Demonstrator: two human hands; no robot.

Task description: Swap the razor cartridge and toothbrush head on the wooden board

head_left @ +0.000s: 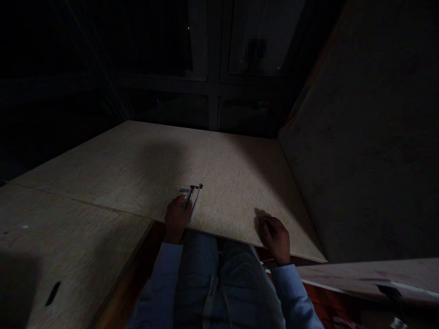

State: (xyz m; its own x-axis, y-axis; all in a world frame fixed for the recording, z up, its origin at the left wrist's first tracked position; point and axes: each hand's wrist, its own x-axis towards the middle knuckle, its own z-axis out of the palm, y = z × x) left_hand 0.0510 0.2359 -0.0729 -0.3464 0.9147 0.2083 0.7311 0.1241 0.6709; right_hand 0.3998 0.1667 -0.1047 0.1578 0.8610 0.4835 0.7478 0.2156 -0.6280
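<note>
My left hand [176,218] is at the near edge of a pale stone-patterned countertop, its fingers closed around the handle of a razor [191,193]. The razor's T-shaped head points away from me. Just right of it lies a toothbrush [195,205] with a white handle, bristle end away from me. A small bluish item [184,190], too small to name, lies left of the razor head. Well apart to the right, my right hand [277,237] rests by the counter edge with its fingers loosely curled; nothing shows in them.
The countertop [226,160] runs to a dark framed window [212,105]. A dark wall panel [370,137] rises on the right. At lower left, another counter section [78,237] carries a small black strip [52,293]. Light is dim and shadows cross the surface.
</note>
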